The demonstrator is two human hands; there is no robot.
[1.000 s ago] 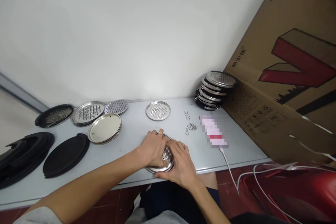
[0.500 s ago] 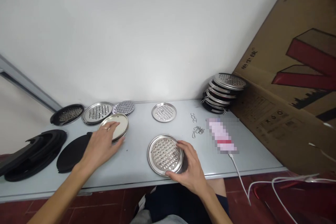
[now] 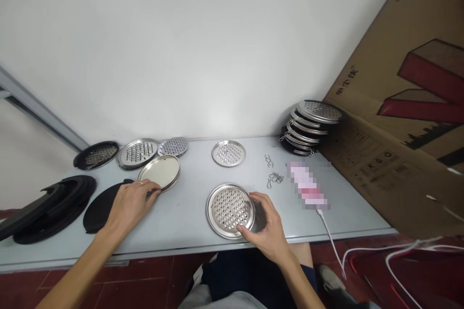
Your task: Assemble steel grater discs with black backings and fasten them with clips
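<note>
My right hand grips the right rim of a round metal grater disc near the table's front edge, its thumb over the rim and fingers at the far side. My left hand is at the near edge of a small stack of plain round metal discs. Its thumb and fingers are loosely curved, the tips close to that rim; nothing is seen lifted. Beside and partly behind this hand lies a flat black round piece. Another grater disc rests alone further back.
Several grater discs and a black-rimmed grater lie back left, with black round parts in front. Small wire clips lie right of centre. A stack of assembled pieces stands by a cardboard box. A white cable hangs off the edge.
My left hand has drawn back from the top of the plain disc stack towards its near left edge. My right hand stays on the grater disc; the view has shifted slightly.
</note>
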